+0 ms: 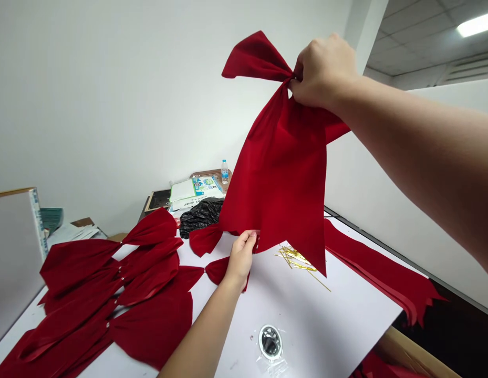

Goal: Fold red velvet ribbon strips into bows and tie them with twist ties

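Note:
A large red fabric bow (283,173) hangs in the air, its pointed tail spread downward. My right hand (326,71) is closed on its gathered middle, high up in front of the wall. Lower down, my left hand (241,257) pinches the bottom edge of the bow's tail between thumb and fingers. Just behind and left of that hand, a smaller red bow (216,270) lies on the white tabletop (307,325), partly covered by the hand. Several more red bows (149,320), gathered at their centres, overlap in a row on the left.
Gold twist ties (294,258) lie beneath the bow. Nearer me is a round silver-rimmed item (270,342) on clear plastic. Long red fabric strips (370,268) run along the right edge. A black plastic bag (200,215) and a water bottle (225,172) stand at the back.

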Tool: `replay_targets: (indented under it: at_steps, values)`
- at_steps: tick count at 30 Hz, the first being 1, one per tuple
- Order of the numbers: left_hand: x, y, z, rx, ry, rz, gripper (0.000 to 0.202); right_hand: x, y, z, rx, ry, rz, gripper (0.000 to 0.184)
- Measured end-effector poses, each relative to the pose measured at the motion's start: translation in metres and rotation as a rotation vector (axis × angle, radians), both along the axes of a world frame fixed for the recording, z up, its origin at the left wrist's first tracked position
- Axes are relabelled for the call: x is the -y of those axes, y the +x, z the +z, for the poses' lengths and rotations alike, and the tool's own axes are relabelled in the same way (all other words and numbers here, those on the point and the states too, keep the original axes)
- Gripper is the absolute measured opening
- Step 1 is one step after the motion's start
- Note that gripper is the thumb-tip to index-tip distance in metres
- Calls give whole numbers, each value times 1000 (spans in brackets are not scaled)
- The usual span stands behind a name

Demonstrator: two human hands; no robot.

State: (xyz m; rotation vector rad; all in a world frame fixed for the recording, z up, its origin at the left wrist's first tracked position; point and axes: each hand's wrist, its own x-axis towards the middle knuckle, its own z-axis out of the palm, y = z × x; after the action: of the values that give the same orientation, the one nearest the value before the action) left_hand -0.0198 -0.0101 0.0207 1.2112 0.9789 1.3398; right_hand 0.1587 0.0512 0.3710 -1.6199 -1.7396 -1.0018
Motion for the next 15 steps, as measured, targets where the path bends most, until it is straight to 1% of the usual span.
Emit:
replay_targets:
  at_steps: [1, 3, 4, 5, 6, 7, 8, 9, 10, 12, 14, 15]
  values:
    - [-2, -13, 6, -59, -11, -16, 37, -1, 2, -1, 23, 14, 8, 34]
    - [-4, -48, 21, -194, -23, -81, 27, -2, 6, -5, 68, 30, 27, 33]
    - [-3, -69, 31, -246, -22, -91, 25, -3, 7, -8, 94, 30, 40, 32]
    - [0, -88, 41, -315, -14, -61, 25, -3, 8, -12, 119, 24, 60, 31]
    - [5, -106, 51, -467, 24, 42, 28, -4, 7, -18, 141, 19, 87, 29]
    - [11, -119, 61, -565, 94, 210, 28, -4, 6, -26, 160, 15, 120, 26]
    - [19, -127, 69, -608, 175, 387, 26, -3, 3, -34, 178, 12, 164, 22]
    - [28, -129, 76, -605, 279, 537, 25, -2, -1, -44, 193, 8, 216, 17]
    - [38, -125, 82, -587, 391, 593, 24, 1, -7, -55, 208, -2, 269, 13]
    - [53, -105, 89, -527, 628, 616, 20, 10, -23, -79, 250, -57, 361, 8]
    - [63, -78, 90, -597, 790, 622, 8, 26, -41, -101, 303, -145, 416, 12]
    - [64, -66, 89, -638, 851, 646, 13, 36, -50, -111, 329, -183, 439, 15]
